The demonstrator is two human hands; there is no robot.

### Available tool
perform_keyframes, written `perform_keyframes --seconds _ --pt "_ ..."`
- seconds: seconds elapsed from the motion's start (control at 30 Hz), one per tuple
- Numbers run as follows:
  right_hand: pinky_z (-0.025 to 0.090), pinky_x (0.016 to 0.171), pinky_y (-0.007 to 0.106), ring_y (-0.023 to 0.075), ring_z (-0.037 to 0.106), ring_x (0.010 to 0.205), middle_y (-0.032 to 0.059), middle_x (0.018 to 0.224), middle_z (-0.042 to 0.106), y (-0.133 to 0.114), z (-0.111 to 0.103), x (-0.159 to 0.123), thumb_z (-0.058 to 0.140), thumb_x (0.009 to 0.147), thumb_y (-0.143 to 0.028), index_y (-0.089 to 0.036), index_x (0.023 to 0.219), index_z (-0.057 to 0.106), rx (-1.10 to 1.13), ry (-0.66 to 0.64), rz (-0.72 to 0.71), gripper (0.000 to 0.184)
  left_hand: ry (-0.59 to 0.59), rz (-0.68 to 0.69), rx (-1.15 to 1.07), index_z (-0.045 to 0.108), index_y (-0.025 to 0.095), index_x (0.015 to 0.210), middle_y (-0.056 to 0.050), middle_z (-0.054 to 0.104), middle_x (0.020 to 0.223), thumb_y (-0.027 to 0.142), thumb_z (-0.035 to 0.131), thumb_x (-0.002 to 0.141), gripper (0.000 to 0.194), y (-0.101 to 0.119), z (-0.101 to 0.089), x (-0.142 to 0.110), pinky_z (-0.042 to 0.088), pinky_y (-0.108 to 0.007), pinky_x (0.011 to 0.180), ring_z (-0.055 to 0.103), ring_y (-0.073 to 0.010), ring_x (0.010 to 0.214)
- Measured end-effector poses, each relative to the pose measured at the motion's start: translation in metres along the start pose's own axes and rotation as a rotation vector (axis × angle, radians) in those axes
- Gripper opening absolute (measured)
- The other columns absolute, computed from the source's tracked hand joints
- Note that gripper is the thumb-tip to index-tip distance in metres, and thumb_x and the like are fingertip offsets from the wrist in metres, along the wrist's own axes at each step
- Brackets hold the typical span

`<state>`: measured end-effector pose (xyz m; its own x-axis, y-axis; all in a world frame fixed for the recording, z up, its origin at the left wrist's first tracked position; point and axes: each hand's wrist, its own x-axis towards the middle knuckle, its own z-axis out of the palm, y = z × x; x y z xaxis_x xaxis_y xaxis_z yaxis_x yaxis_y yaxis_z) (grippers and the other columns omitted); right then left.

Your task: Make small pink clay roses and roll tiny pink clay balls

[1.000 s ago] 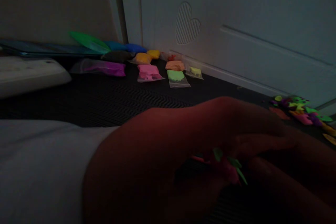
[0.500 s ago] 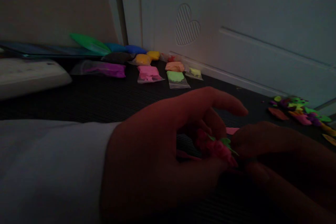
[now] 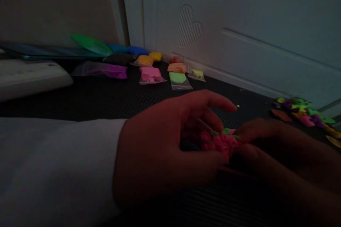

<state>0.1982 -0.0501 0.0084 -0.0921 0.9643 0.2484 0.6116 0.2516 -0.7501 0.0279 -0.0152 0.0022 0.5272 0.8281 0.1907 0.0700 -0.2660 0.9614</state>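
Observation:
Between my two hands is a small clay bouquet (image 3: 218,143) of pink rose-like blooms with green leaves along its upper side. My left hand (image 3: 162,142), in a white sleeve, holds it from the left with thumb and curled fingers, the index finger stretched out above. From the other side, my right hand (image 3: 269,149) pinches the bouquet's right end between thumb and index finger. A pink strip (image 3: 231,131) shows behind the bouquet, partly hidden by the hands. The light is dim, and the lower fingers of both hands are in shadow.
Clear bags of coloured clay line the back, among them pink (image 3: 151,75), light green (image 3: 179,79) and purple (image 3: 114,71). A colourful pile of clay pieces (image 3: 303,111) lies at right. A white object (image 3: 32,78) and a dark flat device (image 3: 53,50) sit at left. A white panel (image 3: 253,14) stands behind.
The bouquet has turned so its pink blooms show more clearly. My left hand has shifted slightly, its index finger lower and further left. My right fingers have come in closer to the bouquet.

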Motion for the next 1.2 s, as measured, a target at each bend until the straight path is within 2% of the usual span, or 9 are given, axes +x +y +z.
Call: perform_keyframes --seconds 0.1,0.2,0.4,0.57,0.67,0.77,0.9,1.07,1.2 --pt "0.041 0.04 0.009 0.0059 0.056 0.053 -0.0103 0.066 0.062 0.002 -0.001 0.001 0.057 0.07 -0.039 -0.034 0.073 0.057 -0.019 0.015 -0.004 0.006 -0.027 -0.074 -0.094 0.047 0.028 0.1 0.006 0.057 0.082 0.015 0.06 0.065 0.039 0.0 -0.002 0.004 0.049 -0.017 0.061 0.061 -0.0123 0.074" --pt "0.04 0.038 0.009 0.0054 0.055 0.05 -0.0093 0.063 0.061 0.006 -0.004 0.003 0.054 0.075 -0.033 -0.032 0.078 0.055 0.004 -0.022 -0.062 0.004 -0.023 -0.113 -0.132 0.046 0.025 0.1 0.005 0.057 0.081 0.014 0.062 0.063 0.042 0.0 -0.006 0.008 0.048 -0.016 0.057 0.061 -0.0119 0.072" --pt "0.047 0.056 0.012 0.008 0.057 0.069 -0.0057 0.082 0.059 0.015 -0.006 0.006 0.054 0.076 -0.026 -0.032 0.092 0.051 -0.04 0.013 -0.197 0.018 -0.033 -0.144 -0.124 0.046 0.026 0.102 0.003 0.057 0.082 0.015 0.061 0.062 0.045 -0.001 -0.008 0.009 0.048 -0.018 0.056 0.06 -0.0121 0.07" --pt "0.047 0.07 0.019 0.0144 0.051 0.092 -0.0046 0.099 0.052 0.014 -0.003 0.002 0.06 0.07 -0.025 -0.035 0.104 0.045 -0.044 -0.074 -0.293 0.038 -0.046 -0.114 -0.07 0.042 0.028 0.106 0.002 0.057 0.087 0.016 0.061 0.061 0.05 -0.005 -0.004 0.006 0.05 -0.025 0.065 0.06 -0.0146 0.075" --pt "0.048 0.069 0.017 0.0122 0.052 0.089 -0.0063 0.097 0.053 0.014 -0.002 0.002 0.06 0.071 -0.025 -0.037 0.104 0.045 -0.067 -0.12 -0.324 0.038 -0.022 -0.123 -0.069 0.041 0.031 0.108 0.002 0.055 0.088 0.016 0.064 0.059 0.055 -0.006 -0.002 0.005 0.051 -0.029 0.066 0.06 -0.0156 0.072" --pt "0.049 0.066 0.019 0.0115 0.056 0.082 -0.0063 0.092 0.056 0.015 -0.002 0.003 0.058 0.073 -0.025 -0.036 0.101 0.047 -0.045 -0.117 -0.293 0.032 -0.036 -0.123 -0.11 0.04 0.033 0.108 0.002 0.053 0.088 0.016 0.065 0.059 0.058 -0.007 -0.002 0.003 0.051 -0.029 0.063 0.06 -0.0151 0.07" --pt "0.051 0.062 0.02 0.0125 0.059 0.077 -0.0051 0.089 0.058 0.015 -0.002 0.004 0.058 0.073 -0.026 -0.035 0.1 0.048 0.013 -0.118 -0.217 0.03 -0.061 -0.12 -0.199 0.041 0.033 0.107 0.004 0.053 0.089 0.013 0.06 0.062 0.052 -0.007 -0.004 0.003 0.05 -0.024 0.06 0.06 -0.014 0.072" --pt "0.051 0.059 0.012 0.01 0.06 0.076 -0.0058 0.086 0.059 0.013 -0.002 0.006 0.059 0.072 -0.028 -0.033 0.094 0.051 0.076 -0.095 -0.183 0.024 0.008 -0.185 -0.175 0.043 0.031 0.103 0.005 0.054 0.08 0.02 0.058 0.066 0.042 -0.002 -0.008 0.005 0.049 -0.019 0.049 0.059 -0.013 0.064" --pt "0.051 0.062 0.014 0.0106 0.06 0.076 -0.0058 0.087 0.06 0.012 -0.001 0.007 0.059 0.073 -0.026 -0.033 0.094 0.052 0.092 -0.12 -0.161 0.024 0.04 -0.169 -0.123 0.045 0.031 0.101 0.006 0.054 0.076 0.022 0.058 0.067 0.037 0.001 -0.008 0.004 0.048 -0.018 0.045 0.057 -0.0103 0.057"
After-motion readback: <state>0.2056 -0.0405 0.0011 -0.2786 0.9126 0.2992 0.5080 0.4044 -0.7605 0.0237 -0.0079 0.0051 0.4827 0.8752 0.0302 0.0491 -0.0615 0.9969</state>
